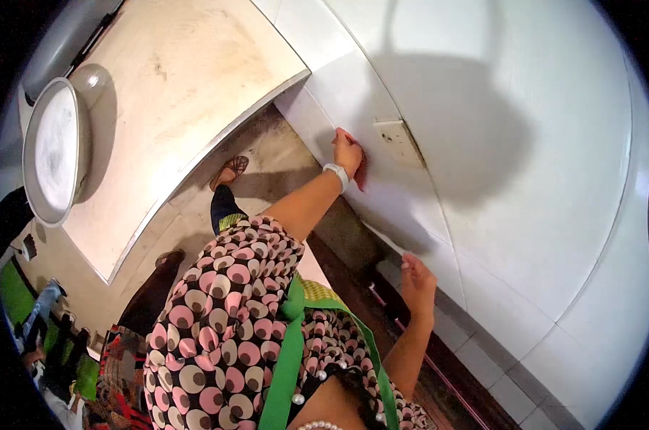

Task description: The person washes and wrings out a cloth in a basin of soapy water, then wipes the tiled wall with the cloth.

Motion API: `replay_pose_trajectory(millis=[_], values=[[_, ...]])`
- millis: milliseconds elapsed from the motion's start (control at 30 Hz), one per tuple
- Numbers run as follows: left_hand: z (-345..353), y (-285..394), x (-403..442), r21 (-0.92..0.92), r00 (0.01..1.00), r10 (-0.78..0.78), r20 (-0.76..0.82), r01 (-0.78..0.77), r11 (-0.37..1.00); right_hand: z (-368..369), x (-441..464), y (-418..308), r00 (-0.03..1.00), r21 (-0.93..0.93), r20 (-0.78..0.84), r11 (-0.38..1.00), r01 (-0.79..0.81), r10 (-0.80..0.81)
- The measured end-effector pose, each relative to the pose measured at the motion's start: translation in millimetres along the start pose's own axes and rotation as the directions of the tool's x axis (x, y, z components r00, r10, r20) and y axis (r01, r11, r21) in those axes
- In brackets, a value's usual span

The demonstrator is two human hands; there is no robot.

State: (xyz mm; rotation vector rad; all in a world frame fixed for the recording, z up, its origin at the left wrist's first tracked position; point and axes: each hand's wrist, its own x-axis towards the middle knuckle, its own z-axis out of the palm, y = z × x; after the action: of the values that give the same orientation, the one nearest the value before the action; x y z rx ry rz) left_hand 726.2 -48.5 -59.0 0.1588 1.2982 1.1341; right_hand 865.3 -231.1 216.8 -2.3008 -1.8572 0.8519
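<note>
Fingers of left hand [348, 153] closed on one red item [362, 176], right hand [418, 284] half-open, one wall socket [399, 142]

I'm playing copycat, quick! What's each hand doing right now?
Left hand: fingers curled near the wall; can't tell whether it's holding anything.
Right hand: half-open, nothing visible in it.

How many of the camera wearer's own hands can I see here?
2: the left hand, with a white band at its wrist, is beside the wall socket; the right hand is lower in the picture, farther right. Neither is fully hidden.
</note>
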Motion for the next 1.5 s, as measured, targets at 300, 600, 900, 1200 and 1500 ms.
replay_pose_trajectory(millis=[300, 600, 900, 1200, 1500], values=[[37, 54, -123, 0.375, 0.76, 0.636, 0.138, -0.634, 0.676, 13, -5, -3, 0.997, 0.008, 0.072, 1.0, -0.028, 0.027], [23, 26, -56, 0.173, 0.965, 0.225, 0.138, -0.247, 0.953, 3, -24, 8, 0.997, -0.012, -0.06, 0.999, 0.044, -0.044], [32, 19, -56, -0.019, 0.85, 0.523, 0.058, -0.523, 0.852, -1, -40, 8, 0.995, 0.079, -0.094, 0.996, 0.041, -0.033], [55, 30, -155, 0.242, 0.702, 0.703, 0.111, -0.705, 0.666, 22, -63, 39, 0.986, 0.103, 0.05, 0.981, -0.166, 0.162], [51, 17, -132, 0.234, 0.645, 0.759, 0.088, -0.754, 0.613, -4, -42, 8, 0.993, 0.043, 0.005, 0.992, -0.115, 0.115]])
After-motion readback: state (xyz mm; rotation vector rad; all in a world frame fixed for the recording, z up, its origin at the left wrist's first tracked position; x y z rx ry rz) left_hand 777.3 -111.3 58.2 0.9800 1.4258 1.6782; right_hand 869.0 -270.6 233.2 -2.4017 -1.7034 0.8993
